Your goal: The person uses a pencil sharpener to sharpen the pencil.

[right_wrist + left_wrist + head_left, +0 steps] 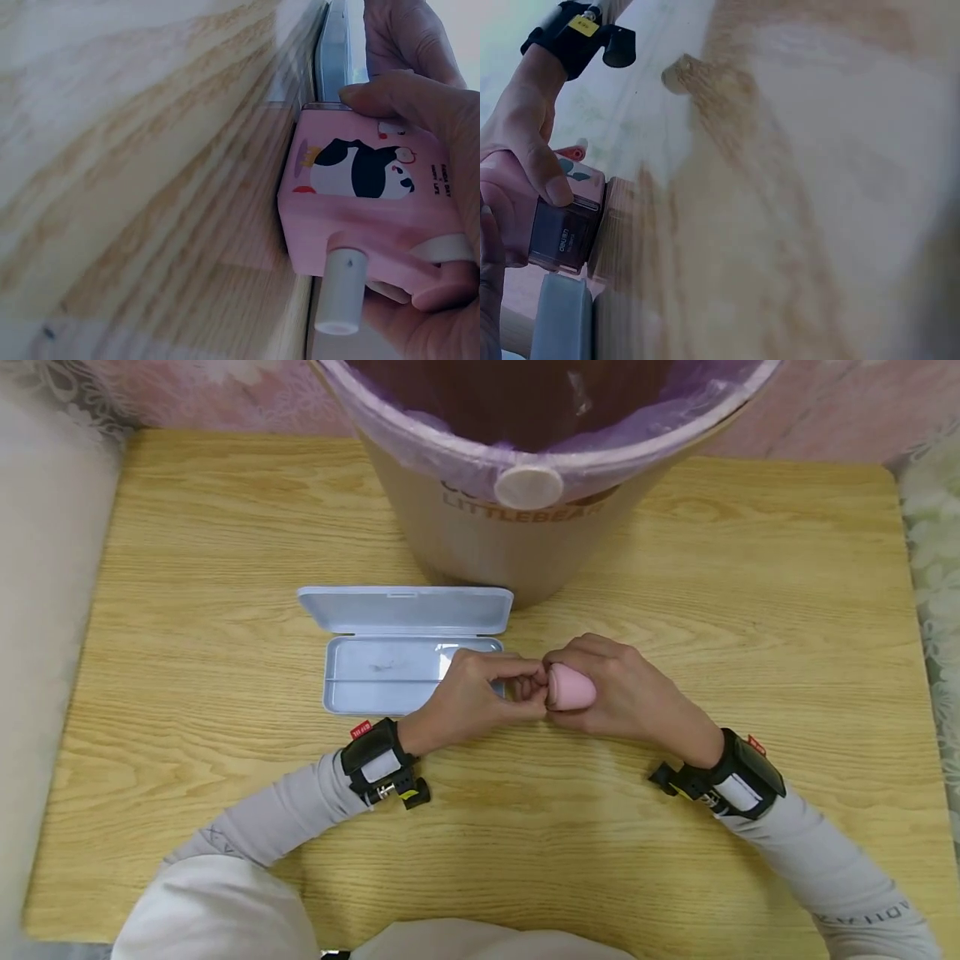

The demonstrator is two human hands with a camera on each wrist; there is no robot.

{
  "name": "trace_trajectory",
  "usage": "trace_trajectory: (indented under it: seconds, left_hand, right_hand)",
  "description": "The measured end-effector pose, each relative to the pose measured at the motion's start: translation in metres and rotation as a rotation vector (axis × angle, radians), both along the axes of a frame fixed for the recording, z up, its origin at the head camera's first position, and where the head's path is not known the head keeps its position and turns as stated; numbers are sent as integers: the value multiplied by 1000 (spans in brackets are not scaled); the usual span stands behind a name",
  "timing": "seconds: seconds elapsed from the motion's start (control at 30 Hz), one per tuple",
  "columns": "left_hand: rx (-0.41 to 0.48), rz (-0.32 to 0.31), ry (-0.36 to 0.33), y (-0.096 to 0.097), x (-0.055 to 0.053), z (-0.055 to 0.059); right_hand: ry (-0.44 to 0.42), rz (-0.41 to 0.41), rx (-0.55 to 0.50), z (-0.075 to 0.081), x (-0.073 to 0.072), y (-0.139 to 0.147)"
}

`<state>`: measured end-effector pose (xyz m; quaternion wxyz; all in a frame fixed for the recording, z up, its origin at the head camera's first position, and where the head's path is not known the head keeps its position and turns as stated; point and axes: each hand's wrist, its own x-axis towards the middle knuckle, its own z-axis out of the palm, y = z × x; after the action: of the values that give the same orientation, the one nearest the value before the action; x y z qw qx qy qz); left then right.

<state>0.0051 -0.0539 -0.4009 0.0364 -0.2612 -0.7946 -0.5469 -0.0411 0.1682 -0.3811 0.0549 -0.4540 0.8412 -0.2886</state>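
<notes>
A pink crank pencil sharpener [573, 687] stands on the table, gripped by my right hand [618, 685], whose palm and fingers wrap around it. The right wrist view shows a panda print on its pink side [352, 169] and a pale crank handle [341, 292] sticking out. My right thumb lies over a dark see-through drawer [564, 236] in the left wrist view. My left hand [480, 689] reaches in from the left, thumb and index finger holding the sharpener's near end, other fingers curled between them. Whatever lies inside those left fingers is hidden.
A pale blue pencil case [375, 696] lies with its lid raised, just left of the sharpener and partly under my left hand. Behind it stands a tall beige bin [495, 552] with a purple liner. The wooden table [225, 568] meets walls on several sides.
</notes>
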Motion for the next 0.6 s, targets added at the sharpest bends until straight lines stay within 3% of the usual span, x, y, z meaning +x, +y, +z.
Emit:
trace_trajectory:
  seconds: [0.2,0.4,0.6]
  left_hand:
    - [-11,14,3,-6,4,4]
    - [4,-4,-53,-17,5,5]
    - [10,23,-108,-34,6,5]
  right_hand:
    - [-15,0,26,5,-1,1]
    - [-26,-11,25,6,-1,1]
    - [-28,-32,27,3,-2,1]
